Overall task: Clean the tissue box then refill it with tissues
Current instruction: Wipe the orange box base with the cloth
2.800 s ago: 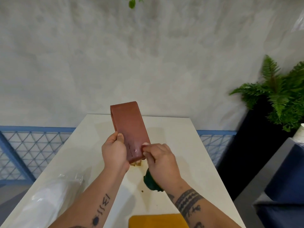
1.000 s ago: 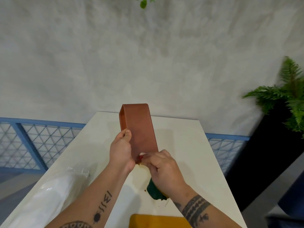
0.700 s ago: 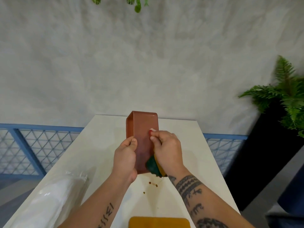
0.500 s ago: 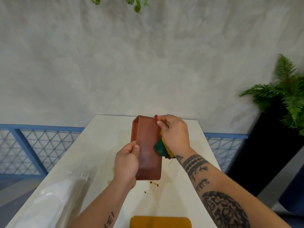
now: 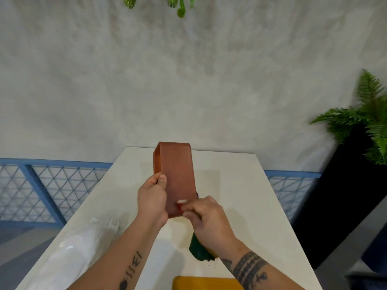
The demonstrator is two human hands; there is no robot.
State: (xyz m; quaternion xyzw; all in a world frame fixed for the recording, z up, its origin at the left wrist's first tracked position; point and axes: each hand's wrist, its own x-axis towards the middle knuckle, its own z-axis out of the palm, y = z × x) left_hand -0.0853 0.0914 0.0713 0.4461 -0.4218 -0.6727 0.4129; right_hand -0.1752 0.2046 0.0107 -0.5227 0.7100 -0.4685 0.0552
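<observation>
Head view: the left hand [image 5: 151,200] gripped the tissue box [image 5: 176,174] above the table [image 5: 240,185], and the right hand [image 5: 207,222], fingers curled, held a green sponge [image 5: 199,251] by its near end

Grips the brown tissue box [image 5: 174,174], stood on end over the white table [image 5: 240,195], with the left hand [image 5: 151,203] at its 8 o'clock edge. Curls the right hand [image 5: 209,222] round a green-and-yellow sponge [image 5: 199,251] at the box's 5 o'clock corner, thumb touching the box. Shows a plastic-wrapped white tissue pack [image 5: 73,254] at 7 o'clock on the table, a yellow object [image 5: 205,283] at 6 o'clock, a fern [image 5: 366,122] in a black planter [image 5: 345,195] at 3 o'clock.
</observation>
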